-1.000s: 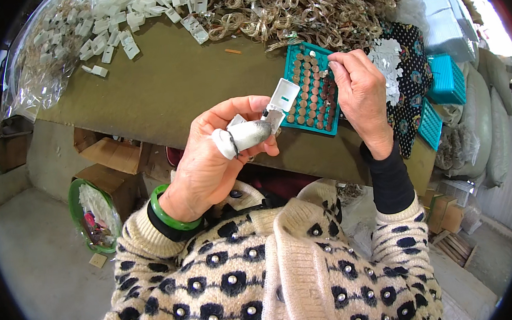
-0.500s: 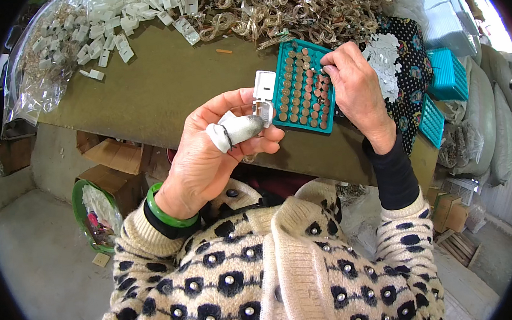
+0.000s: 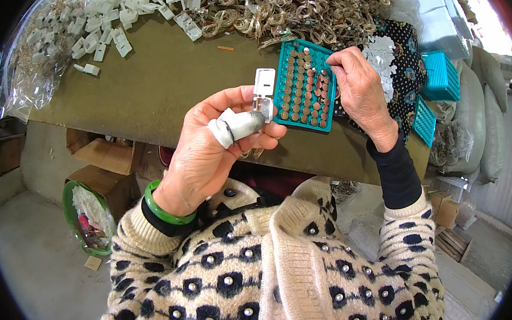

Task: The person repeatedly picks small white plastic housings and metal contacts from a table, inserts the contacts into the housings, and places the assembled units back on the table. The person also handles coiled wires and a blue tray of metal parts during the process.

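Note:
My left hand [image 3: 191, 156] grips a small white plastic battery case [image 3: 265, 82] whose hinged lid stands up. A white cover with a dark band wraps its thumb, and the greyed tip presses on the case. Just right of the case lies a teal tray [image 3: 332, 118] with rows of round button cells [image 3: 295, 100], some copper-coloured, some duller. At the tray's upper right edge my right hand [image 3: 358, 89] has thumb and forefinger pinched together. Whatever is between those fingertips is too small or hidden to make out.
Behind the tray rises a heap of coiled clear wires [image 3: 292, 7]. More white cases [image 3: 113, 27] are piled at the far left beside a clear plastic bag [image 3: 28, 87]. White flakes [image 3: 380, 60] lie on dark patterned cloth [image 3: 405, 82]; teal trays [image 3: 440, 76] are stacked at right.
My right hand has drawn slightly up and right, from over the button cells to the tray's edge. The left hand keeps its hold on the case, almost unmoved.

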`<state>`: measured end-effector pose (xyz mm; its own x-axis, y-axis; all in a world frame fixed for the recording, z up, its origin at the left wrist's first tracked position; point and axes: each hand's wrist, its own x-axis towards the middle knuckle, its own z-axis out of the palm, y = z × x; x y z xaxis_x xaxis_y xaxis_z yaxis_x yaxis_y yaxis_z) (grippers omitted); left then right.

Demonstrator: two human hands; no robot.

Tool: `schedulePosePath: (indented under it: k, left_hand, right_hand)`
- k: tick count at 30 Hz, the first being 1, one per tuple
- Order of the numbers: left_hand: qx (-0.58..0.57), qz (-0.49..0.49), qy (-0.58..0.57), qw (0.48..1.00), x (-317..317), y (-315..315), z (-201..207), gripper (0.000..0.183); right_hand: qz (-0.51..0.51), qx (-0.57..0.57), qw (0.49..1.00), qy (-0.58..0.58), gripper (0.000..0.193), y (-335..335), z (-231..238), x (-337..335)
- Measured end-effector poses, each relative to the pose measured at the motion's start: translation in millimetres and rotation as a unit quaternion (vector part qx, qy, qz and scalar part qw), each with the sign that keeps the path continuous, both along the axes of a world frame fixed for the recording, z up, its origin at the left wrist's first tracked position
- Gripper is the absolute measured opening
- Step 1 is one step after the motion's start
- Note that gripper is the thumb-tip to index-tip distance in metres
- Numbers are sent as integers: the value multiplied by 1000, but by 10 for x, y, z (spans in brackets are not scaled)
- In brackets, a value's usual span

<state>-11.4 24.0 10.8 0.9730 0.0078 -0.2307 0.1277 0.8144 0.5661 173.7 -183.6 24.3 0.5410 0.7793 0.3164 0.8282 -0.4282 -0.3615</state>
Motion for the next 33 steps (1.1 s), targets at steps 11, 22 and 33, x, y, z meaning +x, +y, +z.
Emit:
schedulePosePath:
  k: [11,22,33]
  left_hand:
    - [-14,16,20,1000,80,15,-137,34]
    - [-6,11,14,1000,78,16,-154,35]
    - [12,13,16,1000,72,15,-140,35]
  right_hand:
    - [16,-26,999,-16,19,-36,46,-48]
    - [-6,-43,999,13,13,-24,100,-45]
    - [75,-93,993,24,12,26,163,62]
